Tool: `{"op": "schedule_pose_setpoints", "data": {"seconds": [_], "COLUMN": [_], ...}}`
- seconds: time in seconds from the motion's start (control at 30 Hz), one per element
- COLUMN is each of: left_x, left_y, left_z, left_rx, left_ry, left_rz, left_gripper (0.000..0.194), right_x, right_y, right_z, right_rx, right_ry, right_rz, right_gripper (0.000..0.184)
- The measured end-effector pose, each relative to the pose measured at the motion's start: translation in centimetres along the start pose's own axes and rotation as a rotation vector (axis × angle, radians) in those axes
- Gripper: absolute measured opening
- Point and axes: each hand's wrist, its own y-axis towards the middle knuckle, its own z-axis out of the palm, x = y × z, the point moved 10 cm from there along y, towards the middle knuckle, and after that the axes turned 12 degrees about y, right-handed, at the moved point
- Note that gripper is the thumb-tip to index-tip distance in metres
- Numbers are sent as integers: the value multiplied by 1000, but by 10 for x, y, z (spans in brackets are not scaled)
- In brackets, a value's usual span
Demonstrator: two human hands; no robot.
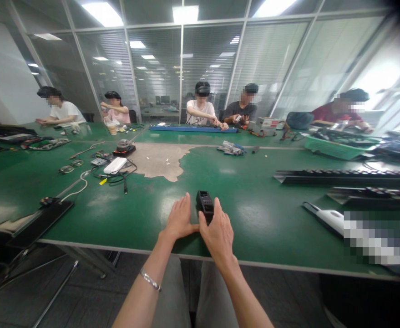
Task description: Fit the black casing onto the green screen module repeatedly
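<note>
A small black boxy device (pixel 205 199) with recessed slots on top lies on the green table in front of me. To its left, my left hand (pixel 180 217) is open, fingers stretched forward and thumb reaching toward the other hand. My right hand (pixel 219 231) is at the near right end of the device, its fingers extended and its thumb apart from them. The device's near end lies between that thumb and forefinger; whether they press on it I cannot tell. My two thumbs meet or nearly meet just in front of the device.
A white power bank (pixel 115 166) with black cables lies at left. Gloves (pixel 231 148) rest farther back. Long black metal channels (pixel 343 176) and a green basket (pixel 336 148) stand at right. Several people sit across the table, one (pixel 201 109) by a blue bar (pixel 193 129).
</note>
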Motion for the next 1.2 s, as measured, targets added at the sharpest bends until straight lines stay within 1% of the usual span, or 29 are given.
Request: {"op": "schedule_pose_setpoints", "data": {"seconds": [0.1, 0.23, 0.47, 0.7, 0.93, 1.2], "left_x": [0, -1, -3, -2, -5, -6], "left_y": [0, 1, 1, 1, 0, 0], "left_z": [0, -1, -5, 1, -3, -2], "left_rx": [-10, -16, -22, 13, 20, 15], "left_ry": [5, 5, 7, 42, 50, 68], "left_rz": [-1, -1, 2, 9, 5, 7], "left_gripper": [111, 111, 110, 104, 99, 96], "right_x": [-2, -5, -16, -9, -16, -17], "right_y": [0, -1, -11, -5, -9, -10], "right_z": [2, 5, 10, 4, 16, 15], "right_rx": [8, 15, 2, -19, 3, 17], "right_ry": [-9, -22, 3, 82, 24, -20], "right_rz": [2, -7, -42, -50, -72, -20], "right_gripper": [70, 72, 69, 81, 67, 67]}}
